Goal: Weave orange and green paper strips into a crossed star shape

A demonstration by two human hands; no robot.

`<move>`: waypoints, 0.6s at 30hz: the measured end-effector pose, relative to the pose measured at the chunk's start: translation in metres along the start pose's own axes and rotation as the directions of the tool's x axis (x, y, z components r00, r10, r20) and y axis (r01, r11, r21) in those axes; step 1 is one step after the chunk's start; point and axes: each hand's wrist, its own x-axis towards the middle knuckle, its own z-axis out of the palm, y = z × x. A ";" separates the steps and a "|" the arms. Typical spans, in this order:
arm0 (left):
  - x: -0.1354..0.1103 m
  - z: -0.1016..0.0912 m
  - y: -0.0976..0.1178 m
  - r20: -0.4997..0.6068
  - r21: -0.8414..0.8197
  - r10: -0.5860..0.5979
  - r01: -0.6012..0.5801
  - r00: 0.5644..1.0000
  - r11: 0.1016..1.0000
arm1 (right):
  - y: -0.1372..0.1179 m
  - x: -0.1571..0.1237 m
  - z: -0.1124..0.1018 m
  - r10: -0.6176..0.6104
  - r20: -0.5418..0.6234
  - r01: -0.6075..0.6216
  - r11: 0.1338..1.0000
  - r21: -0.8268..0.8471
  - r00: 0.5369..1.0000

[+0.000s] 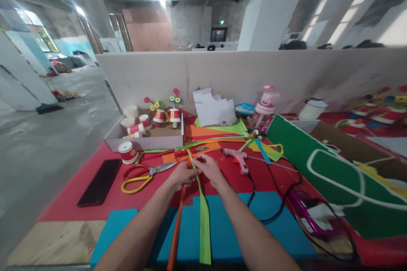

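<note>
My left hand (pixel 183 175) and my right hand (pixel 206 167) meet over the middle of the red table, fingers pinched on paper strips. A green paper strip (pixel 204 224) passes between my hands and hangs toward me. Beside it an orange paper strip (pixel 178 228) runs down from under my left hand. Where the strips meet is partly hidden by my fingers. Scissors (pixel 144 178) with red and yellow handles lie left of my left hand. To the right of my right hand rests a pink glue gun (pixel 237 159).
A black phone (pixel 100 182) and a paper cup (pixel 127 152) are on the left. Behind stands a box (pixel 143 143) of cups and cup figures. On the right are a green board (pixel 318 178), a purple power strip (pixel 310 216) and cables. Blue sheets (pixel 254 224) line the near edge.
</note>
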 end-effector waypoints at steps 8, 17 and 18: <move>-0.001 0.004 0.000 0.008 0.013 0.004 -0.005 1.000 1.000 | 0.001 0.001 -0.004 0.019 0.022 -0.018 0.998 -0.053 1.000; -0.003 0.010 0.002 -0.056 0.065 0.048 -0.044 0.997 0.997 | 0.003 0.000 -0.001 -0.019 0.006 0.020 0.990 -0.142 1.000; -0.003 0.011 0.001 -0.064 0.071 0.053 -0.048 0.997 0.996 | 0.004 0.000 -0.001 -0.022 0.007 0.023 0.988 -0.154 1.000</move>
